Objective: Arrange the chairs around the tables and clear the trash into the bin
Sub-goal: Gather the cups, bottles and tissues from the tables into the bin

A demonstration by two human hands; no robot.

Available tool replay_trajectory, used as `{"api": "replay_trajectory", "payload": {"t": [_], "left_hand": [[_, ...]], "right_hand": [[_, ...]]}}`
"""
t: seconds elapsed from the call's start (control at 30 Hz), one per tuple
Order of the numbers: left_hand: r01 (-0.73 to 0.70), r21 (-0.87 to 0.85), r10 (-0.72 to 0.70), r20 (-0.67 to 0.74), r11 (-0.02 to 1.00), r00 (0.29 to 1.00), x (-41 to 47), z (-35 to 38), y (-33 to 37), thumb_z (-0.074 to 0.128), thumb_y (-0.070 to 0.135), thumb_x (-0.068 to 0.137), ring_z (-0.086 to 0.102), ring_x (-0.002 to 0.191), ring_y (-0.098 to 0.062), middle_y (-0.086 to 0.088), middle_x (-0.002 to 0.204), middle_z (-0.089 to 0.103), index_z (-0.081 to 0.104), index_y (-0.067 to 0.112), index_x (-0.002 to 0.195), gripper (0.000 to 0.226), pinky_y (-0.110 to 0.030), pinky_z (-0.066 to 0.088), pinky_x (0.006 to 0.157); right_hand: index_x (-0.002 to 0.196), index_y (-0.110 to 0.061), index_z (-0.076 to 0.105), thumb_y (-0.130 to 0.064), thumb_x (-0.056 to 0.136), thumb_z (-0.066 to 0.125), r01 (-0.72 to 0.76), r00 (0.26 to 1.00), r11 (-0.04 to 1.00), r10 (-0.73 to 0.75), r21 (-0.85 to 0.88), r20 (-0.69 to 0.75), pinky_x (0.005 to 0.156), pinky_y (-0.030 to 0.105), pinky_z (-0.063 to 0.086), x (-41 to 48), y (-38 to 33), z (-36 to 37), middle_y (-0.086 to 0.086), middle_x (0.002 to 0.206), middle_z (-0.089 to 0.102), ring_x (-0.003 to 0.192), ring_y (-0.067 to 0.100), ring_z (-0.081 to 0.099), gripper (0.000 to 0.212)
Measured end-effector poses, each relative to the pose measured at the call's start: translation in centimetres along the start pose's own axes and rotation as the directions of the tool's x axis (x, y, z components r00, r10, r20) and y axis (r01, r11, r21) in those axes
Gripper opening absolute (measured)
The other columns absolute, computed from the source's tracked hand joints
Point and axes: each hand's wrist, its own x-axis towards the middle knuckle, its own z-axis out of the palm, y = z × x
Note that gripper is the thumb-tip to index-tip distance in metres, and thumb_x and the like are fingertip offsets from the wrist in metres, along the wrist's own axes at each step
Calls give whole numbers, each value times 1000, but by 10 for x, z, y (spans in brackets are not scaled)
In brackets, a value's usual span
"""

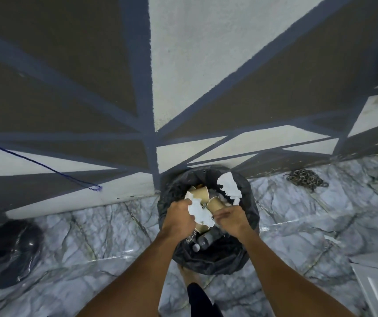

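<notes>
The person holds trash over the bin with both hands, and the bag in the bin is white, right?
Not quite: the head view shows that the bag in the bin is black, not white. The rest is right: the left hand and the right hand both hold trash over it.

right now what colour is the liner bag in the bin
Black. The bin liner shows best in the head view, the only one.
</notes>
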Motion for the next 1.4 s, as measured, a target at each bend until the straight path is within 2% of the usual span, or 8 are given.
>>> {"api": "replay_trajectory", "payload": {"t": [0.2, 0.33, 0.5, 0.63, 0.77, 1.07, 1.23, 1.4], "left_hand": [[-17, -69, 14, -38, 998, 999, -25, -11, -18, 65, 10, 80, 69, 86, -23, -8, 99, 74, 71, 16, 111, 33, -32, 57, 82], [-2, -83, -8, -121, 997, 993, -56, -36, -46, 64, 6, 80, 69, 79, -22, -7, 90, 74, 71, 20, 90, 19, -31, 58, 73], [84, -99, -109, -279, 992, 954, -115, -83, -101, 65, 10, 80, 68, 91, -27, -12, 104, 71, 69, 15, 114, 34, -30, 55, 81], [100, -158, -164, -471, 982, 867, -187, -121, -151, 63, 7, 77, 67, 92, -28, -11, 98, 73, 71, 10, 101, 26, -34, 55, 79], [130, -208, -236, -644, 969, 728, -284, -150, -210, 60, 5, 78, 66, 86, -31, -10, 88, 71, 67, 11, 88, 14, -31, 47, 67], [289, -392, -469, -836, 873, 285, -550, -168, -339, 55, 12, 75, 60, 92, -23, 0, 95, 70, 67, 17, 93, 22, -41, 53, 79], [350, -600, -642, -767, 719, 5, -680, -141, -391, 59, 12, 79, 62, 101, -24, -4, 106, 71, 68, 12, 105, 27, -41, 53, 88], [426, -762, -792, -591, 487, -151, -775, -79, -439, 62, 12, 84, 49, 128, -26, -5, 134, 60, 59, 12, 131, 47, -34, 41, 100]], "right_hand": [[61, -26, 71, 2, 75, 71, 57, 997, 997, -54, -50, 58, 79, 24, 55, -28, -25, 28, -6, 74, 70, 78, 12, 66, 31], [80, -8, 78, 7, 77, 62, 269, 959, 958, -258, -99, 115, 74, 21, 54, -57, -66, 67, 1, 78, 73, 78, 17, 66, 22], [86, -14, 79, 0, 75, 58, 552, 832, 804, -516, -220, 202, 74, 19, 50, -108, -128, 125, 0, 88, 76, 80, 10, 66, 27], [88, -20, 78, -10, 72, 57, 721, 692, 649, -653, -243, 309, 81, 32, 57, -174, -171, 186, 0, 89, 76, 85, 16, 70, 27], [89, -20, 78, -10, 76, 58, 844, 534, 490, -725, -219, 435, 79, 31, 56, -261, -191, 264, 1, 89, 76, 85, 18, 70, 26], [89, -20, 77, -10, 75, 63, 996, 16, 69, -734, 51, 679, 75, 31, 56, -500, -189, 436, -4, 84, 75, 78, 13, 67, 23], [98, -18, 76, -9, 77, 64, 966, -245, -70, -544, 247, 802, 80, 26, 52, -619, -148, 529, -4, 95, 75, 84, 8, 65, 25], [110, -18, 72, -13, 80, 67, 936, -351, -131, -300, 326, 887, 89, 20, 47, -693, -82, 607, -6, 112, 71, 100, 9, 63, 32]]}}
